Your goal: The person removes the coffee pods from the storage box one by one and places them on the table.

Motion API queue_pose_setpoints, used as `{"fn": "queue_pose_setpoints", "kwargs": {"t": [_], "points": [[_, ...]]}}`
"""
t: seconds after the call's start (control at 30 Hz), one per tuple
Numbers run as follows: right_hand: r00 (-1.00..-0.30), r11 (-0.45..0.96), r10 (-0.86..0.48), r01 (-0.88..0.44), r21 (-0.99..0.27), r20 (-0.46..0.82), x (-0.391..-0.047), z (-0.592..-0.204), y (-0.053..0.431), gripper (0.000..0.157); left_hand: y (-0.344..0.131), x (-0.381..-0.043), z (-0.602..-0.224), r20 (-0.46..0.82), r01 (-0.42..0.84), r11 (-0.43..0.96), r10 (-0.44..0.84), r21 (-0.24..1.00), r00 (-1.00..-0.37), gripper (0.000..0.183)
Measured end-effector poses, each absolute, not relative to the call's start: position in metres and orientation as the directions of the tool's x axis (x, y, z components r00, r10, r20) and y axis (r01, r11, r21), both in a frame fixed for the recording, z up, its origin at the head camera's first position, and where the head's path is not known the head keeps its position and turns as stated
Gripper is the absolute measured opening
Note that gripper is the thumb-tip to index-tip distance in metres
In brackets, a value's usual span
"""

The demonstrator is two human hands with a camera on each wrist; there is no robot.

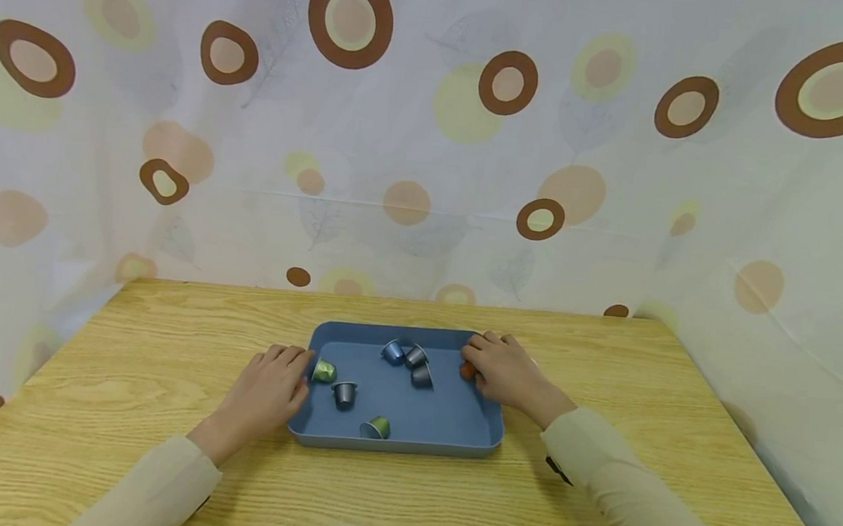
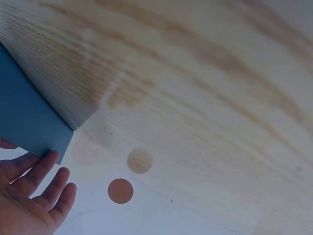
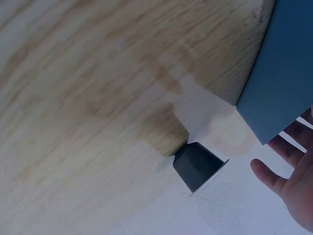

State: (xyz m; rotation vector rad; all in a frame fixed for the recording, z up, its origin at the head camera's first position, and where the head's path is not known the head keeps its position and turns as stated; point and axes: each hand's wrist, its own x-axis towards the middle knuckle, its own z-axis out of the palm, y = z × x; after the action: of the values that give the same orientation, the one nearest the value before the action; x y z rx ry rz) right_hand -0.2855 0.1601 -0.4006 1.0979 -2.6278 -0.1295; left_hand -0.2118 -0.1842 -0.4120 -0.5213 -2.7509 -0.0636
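A shallow blue tray (image 1: 445, 420) stands on the wooden table with several coffee capsules in it. My left hand (image 1: 267, 387) rests at the tray's left side, its fingertips (image 2: 51, 155) right at the rim and the outer fingers spread. Over the far right corner reaches my right hand (image 1: 498, 370), thumb and fingers around an orange coffee capsule (image 1: 468, 371) that they partly hide. A green capsule (image 1: 325, 371) lies close to my left hand, near a dark grey one (image 1: 344, 394). Another green capsule (image 1: 377, 428) lies at the front wall.
A blue capsule (image 1: 393, 352) and two dark capsules (image 1: 422, 375) sit together toward the tray's back. Outside the tray, a black capsule (image 3: 198, 165) stands on the table beyond my right hand. A patterned curtain (image 1: 417, 146) hangs behind the table.
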Motion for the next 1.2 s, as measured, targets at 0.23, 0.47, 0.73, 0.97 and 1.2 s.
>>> {"fn": "queue_pose_setpoints", "kwargs": {"t": [0.23,0.47,0.73,0.97,1.2], "points": [[-0.702,0.727,-0.687,-0.664,0.177,0.188,-0.2846,-0.3987,0.1586,0.02,-0.1844,-0.2118,-0.4123,0.337,0.364,0.931,0.347,-0.015,-0.875,0.037],[-0.718,0.736,-0.677,-0.658,0.16,0.162,-0.2825,-0.3951,0.1574,0.024,-0.1843,-0.2115,-0.4121,0.347,0.366,0.931,0.349,-0.019,-0.87,0.037],[-0.71,0.727,-0.686,-0.67,0.147,0.156,-0.2814,-0.3932,0.1561,0.022,-0.1838,-0.2113,-0.4121,0.341,0.365,0.931,0.349,-0.017,-0.873,0.037],[-0.713,0.731,-0.682,-0.662,0.165,0.16,-0.2818,-0.3941,0.1565,0.018,-0.1837,-0.2111,-0.4129,0.35,0.369,0.929,0.353,-0.024,-0.868,0.037],[-0.701,0.724,-0.69,-0.669,0.17,0.179,-0.2835,-0.397,0.1592,0.019,-0.1845,-0.2114,-0.4128,0.364,0.375,0.927,0.358,-0.026,-0.86,0.037]]}}
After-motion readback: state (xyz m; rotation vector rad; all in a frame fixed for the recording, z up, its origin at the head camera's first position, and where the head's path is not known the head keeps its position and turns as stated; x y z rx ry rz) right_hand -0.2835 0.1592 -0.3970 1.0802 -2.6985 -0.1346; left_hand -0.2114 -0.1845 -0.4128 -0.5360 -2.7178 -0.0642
